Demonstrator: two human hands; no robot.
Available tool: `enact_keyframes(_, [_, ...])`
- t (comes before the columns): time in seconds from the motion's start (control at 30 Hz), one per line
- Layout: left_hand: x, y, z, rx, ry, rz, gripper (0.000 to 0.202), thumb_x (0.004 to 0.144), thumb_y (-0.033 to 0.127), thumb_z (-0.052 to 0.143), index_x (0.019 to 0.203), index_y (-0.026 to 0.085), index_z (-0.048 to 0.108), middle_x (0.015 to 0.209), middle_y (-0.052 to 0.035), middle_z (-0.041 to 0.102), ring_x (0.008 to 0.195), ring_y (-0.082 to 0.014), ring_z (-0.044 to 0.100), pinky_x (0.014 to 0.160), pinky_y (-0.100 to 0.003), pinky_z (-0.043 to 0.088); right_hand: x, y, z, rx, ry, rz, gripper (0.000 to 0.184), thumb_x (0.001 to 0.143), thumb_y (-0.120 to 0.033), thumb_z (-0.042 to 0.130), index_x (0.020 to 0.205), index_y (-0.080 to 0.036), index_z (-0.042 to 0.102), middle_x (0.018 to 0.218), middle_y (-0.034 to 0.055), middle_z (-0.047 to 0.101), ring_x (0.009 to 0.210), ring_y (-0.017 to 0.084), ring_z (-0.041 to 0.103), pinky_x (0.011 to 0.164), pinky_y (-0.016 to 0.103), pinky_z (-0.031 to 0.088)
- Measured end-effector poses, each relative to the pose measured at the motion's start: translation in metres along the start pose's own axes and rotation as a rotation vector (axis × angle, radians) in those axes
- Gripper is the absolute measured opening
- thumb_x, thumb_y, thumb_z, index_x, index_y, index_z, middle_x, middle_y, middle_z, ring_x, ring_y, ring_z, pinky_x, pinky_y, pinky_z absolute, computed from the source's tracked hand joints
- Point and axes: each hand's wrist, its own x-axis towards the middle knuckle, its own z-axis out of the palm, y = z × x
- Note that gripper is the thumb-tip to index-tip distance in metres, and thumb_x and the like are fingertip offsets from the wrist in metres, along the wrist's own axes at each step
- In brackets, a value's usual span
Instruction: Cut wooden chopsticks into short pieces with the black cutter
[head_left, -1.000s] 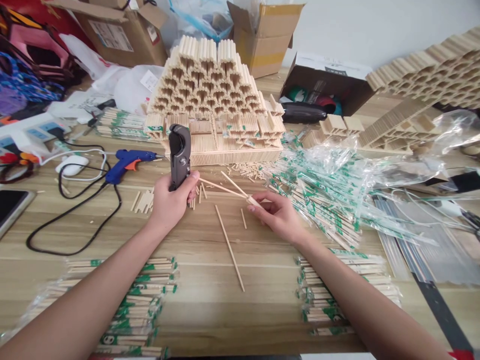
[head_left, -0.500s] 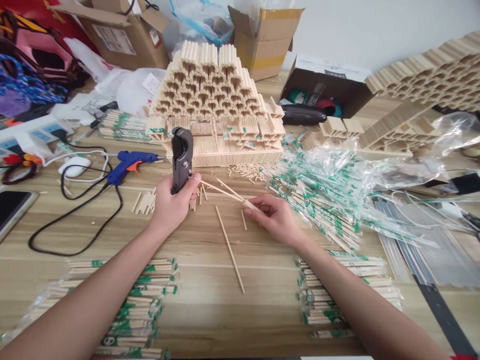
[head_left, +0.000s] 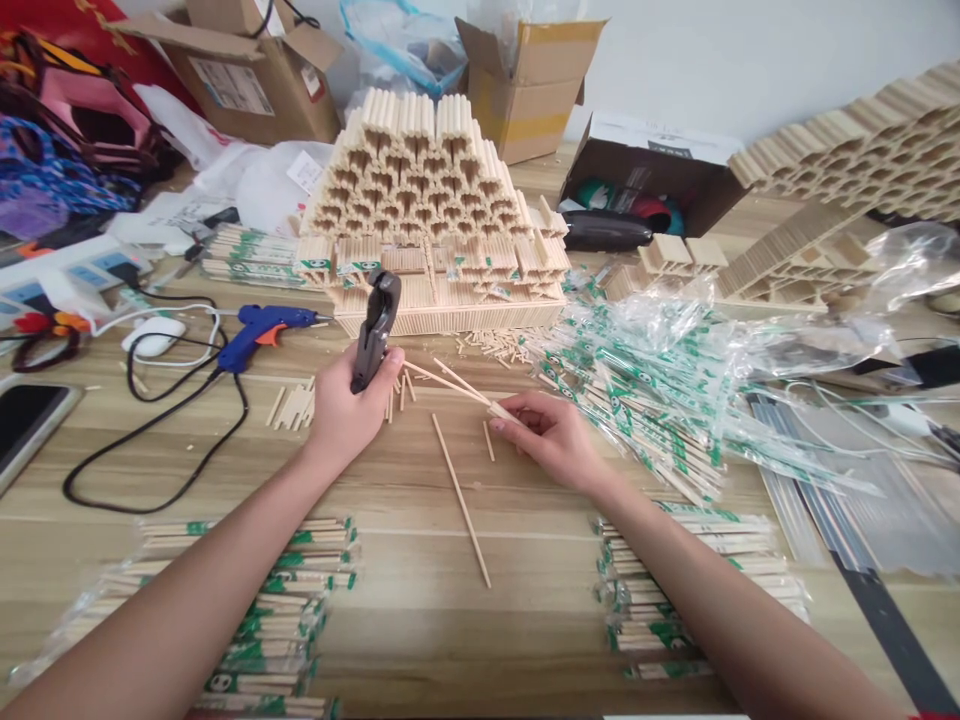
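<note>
My left hand (head_left: 349,405) is closed round a dark grey hand cutter (head_left: 375,335), its hooked head pointing up. A thin wooden chopstick (head_left: 448,383) runs from beside the left thumb to my right hand (head_left: 551,435). The right fingers are pinched on the stick ends; exactly how many sticks they hold is hard to see. Between the hands and me, a loose chopstick (head_left: 461,500) lies on the table, and a short cut piece (head_left: 489,440) rests by the right fingertips. More short pieces (head_left: 292,405) lie left of the left hand.
Behind the hands stands a stacked chopstick model (head_left: 420,200). A blue glue gun (head_left: 262,330) with its cable lies left. Wrapped chopsticks lie under both forearms, with empty wrappers (head_left: 637,350) at right. Another model (head_left: 847,180) stands at far right; a phone (head_left: 34,425) lies left.
The cutter has tilted, its head moving a little right and down, as my left hand turned slightly. My right hand stays almost still. The whole view has shifted very slightly.
</note>
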Motion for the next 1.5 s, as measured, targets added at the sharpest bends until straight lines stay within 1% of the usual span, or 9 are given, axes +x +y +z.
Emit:
enact_keyframes(0.17, [0.002,0.004,-0.004,0.185,-0.018,0.134,0.024,0.094,0.044,0.06,0.084,0.022,0.062,0.06,0.0029,0.057,0.054,-0.014,0.053,0.057,-0.028,0.04,0.0,0.002,0.0,-0.018,0.005,-0.008,0.037,0.086,-0.053,0.076,0.098,-0.018,0.077,0.075,0.0036,0.069,0.057,0.013,0.055,0.048,0.027,0.041])
enact_keyframes(0.33, [0.001,0.007,-0.003,0.164,-0.058,0.201,0.023,0.094,0.04,0.059,0.083,0.02,0.061,0.064,0.0024,0.058,0.058,-0.0132,0.054,0.06,-0.026,0.039,0.0,0.001,0.001,-0.037,0.0,-0.051,0.036,0.088,-0.052,0.075,0.1,-0.018,0.078,0.077,0.0046,0.072,0.059,0.014,0.056,0.05,0.027,0.042])
enact_keyframes(0.43, [-0.002,0.013,-0.001,0.124,-0.095,0.224,0.026,0.095,0.04,0.059,0.078,0.02,0.059,0.06,0.0041,0.054,0.054,-0.0111,0.05,0.057,-0.024,0.037,0.0,0.0,0.002,-0.08,-0.017,-0.111,0.035,0.091,-0.05,0.073,0.101,-0.018,0.078,0.081,0.0051,0.074,0.061,0.014,0.057,0.053,0.027,0.042])
enact_keyframes(0.6, [-0.008,0.02,0.001,0.101,-0.137,0.226,0.031,0.093,0.04,0.063,0.071,0.019,0.058,0.055,0.0062,0.048,0.05,-0.0089,0.044,0.054,-0.023,0.035,-0.001,0.0,0.003,-0.182,0.013,-0.229,0.029,0.094,-0.044,0.071,0.104,-0.018,0.078,0.087,0.0056,0.077,0.067,0.015,0.061,0.06,0.028,0.045])
enact_keyframes(0.8, [-0.013,0.022,0.005,0.045,-0.129,0.138,0.03,0.09,0.041,0.068,0.071,0.018,0.063,0.057,0.0048,0.057,0.053,-0.0092,0.049,0.054,-0.022,0.037,-0.004,-0.003,0.002,-0.204,0.023,-0.25,0.026,0.095,-0.04,0.069,0.109,-0.018,0.076,0.094,0.0068,0.078,0.075,0.017,0.066,0.065,0.029,0.048])
enact_keyframes(0.9, [-0.015,0.025,0.005,0.018,-0.144,0.142,0.026,0.091,0.039,0.068,0.076,0.018,0.067,0.059,0.0044,0.058,0.054,-0.0095,0.051,0.055,-0.022,0.038,-0.004,-0.006,0.0,-0.221,0.005,-0.252,0.026,0.097,-0.039,0.064,0.104,-0.017,0.076,0.088,0.0059,0.075,0.072,0.016,0.062,0.064,0.028,0.045])
enact_keyframes(1.1, [-0.016,0.03,0.004,-0.003,-0.189,0.24,0.023,0.092,0.032,0.065,0.073,0.018,0.062,0.056,0.0055,0.051,0.051,-0.0085,0.044,0.052,-0.023,0.034,-0.004,-0.006,-0.003,-0.205,-0.028,-0.214,0.029,0.098,-0.042,0.062,0.098,-0.016,0.075,0.08,0.0044,0.07,0.066,0.015,0.055,0.059,0.028,0.04])
enact_keyframes(1.37, [-0.019,0.031,0.004,-0.051,-0.198,0.102,0.031,0.093,0.039,0.063,0.069,0.019,0.061,0.062,0.0013,0.061,0.058,-0.012,0.055,0.056,-0.025,0.039,-0.005,-0.005,0.001,-0.199,-0.045,-0.258,0.027,0.096,-0.043,0.067,0.095,-0.017,0.074,0.072,0.0013,0.062,0.06,0.012,0.047,0.056,0.027,0.037])
enact_keyframes(1.5, [-0.018,0.031,0.002,-0.011,-0.204,0.12,0.031,0.093,0.04,0.063,0.07,0.019,0.062,0.06,0.0021,0.06,0.056,-0.0116,0.053,0.055,-0.025,0.039,-0.004,-0.005,0.001,-0.192,-0.041,-0.269,0.027,0.097,-0.043,0.066,0.096,-0.018,0.074,0.074,0.002,0.064,0.061,0.013,0.049,0.057,0.028,0.038])
